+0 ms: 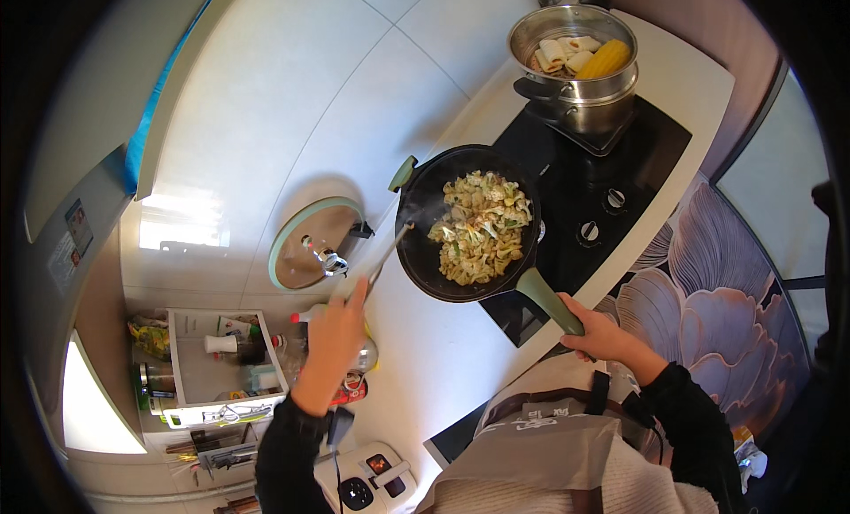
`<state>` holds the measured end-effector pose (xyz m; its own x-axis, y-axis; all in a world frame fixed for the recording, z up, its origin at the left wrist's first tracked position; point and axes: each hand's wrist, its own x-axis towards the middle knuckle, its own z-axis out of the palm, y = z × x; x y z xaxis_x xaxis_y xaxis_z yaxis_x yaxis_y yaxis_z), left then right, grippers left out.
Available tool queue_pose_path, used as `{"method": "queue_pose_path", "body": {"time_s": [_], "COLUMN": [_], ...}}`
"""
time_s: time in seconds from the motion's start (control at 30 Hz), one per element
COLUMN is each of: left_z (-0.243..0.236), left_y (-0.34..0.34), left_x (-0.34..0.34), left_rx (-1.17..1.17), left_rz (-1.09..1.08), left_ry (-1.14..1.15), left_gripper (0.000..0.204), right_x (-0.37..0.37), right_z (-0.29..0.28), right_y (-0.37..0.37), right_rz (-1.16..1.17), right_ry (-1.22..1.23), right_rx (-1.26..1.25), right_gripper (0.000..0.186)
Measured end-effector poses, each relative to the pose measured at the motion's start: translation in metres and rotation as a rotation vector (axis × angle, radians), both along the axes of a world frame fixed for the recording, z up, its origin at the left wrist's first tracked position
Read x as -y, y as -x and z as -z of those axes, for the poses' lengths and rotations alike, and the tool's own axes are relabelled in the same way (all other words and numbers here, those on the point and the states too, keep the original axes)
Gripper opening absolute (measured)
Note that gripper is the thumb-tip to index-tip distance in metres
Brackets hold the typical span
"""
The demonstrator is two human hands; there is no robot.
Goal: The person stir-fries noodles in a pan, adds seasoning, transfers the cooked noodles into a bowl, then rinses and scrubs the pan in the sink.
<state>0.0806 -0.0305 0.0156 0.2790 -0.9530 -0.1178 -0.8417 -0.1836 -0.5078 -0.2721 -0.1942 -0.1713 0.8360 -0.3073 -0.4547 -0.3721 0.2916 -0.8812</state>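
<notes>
A black frying pan (425, 248) with chopped cauliflower and browned pieces (478, 231) in it sits over the left part of the black cooktop. My right hand (593, 332) is wrapped round its green handle (544, 301). My left hand (336, 332) grips a long-handled utensil (388, 257), its tip at the pan's left rim. Faint steam rises beside the food.
A steel steamer pot (575, 98) with corn and folded dough stands at the back right of the cooktop (633, 177). A green-rimmed glass lid (292, 239) leans on the tiled wall, near a white rack (186, 355) of bottles. An appliance (363, 492) stands below.
</notes>
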Motion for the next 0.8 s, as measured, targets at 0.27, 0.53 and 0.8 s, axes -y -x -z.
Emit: {"method": "queue_pose_path", "body": {"time_s": [0.27,0.53,0.8], "left_z": [-0.038,0.083,0.115], "left_y": [-0.095,-0.006,0.003], "left_x": [0.11,0.017,-0.007], "left_rx": [-0.905,-2.091,-1.72], "left_rz": [-0.988,-1.441,-1.073], "left_ry": [-0.492,0.146,0.399], "left_gripper": [0.032,0.041,0.047], "right_x": [-0.001,0.0,-0.001], "right_z": [0.001,0.001,-0.001], "right_y": [0.003,0.001,-0.001], "right_rz": [0.011,-0.006,-0.027], "right_ry": [-0.033,-0.041,0.001], "right_rx": [0.031,0.021,-0.036], "right_gripper": [0.081,0.082,0.08]}}
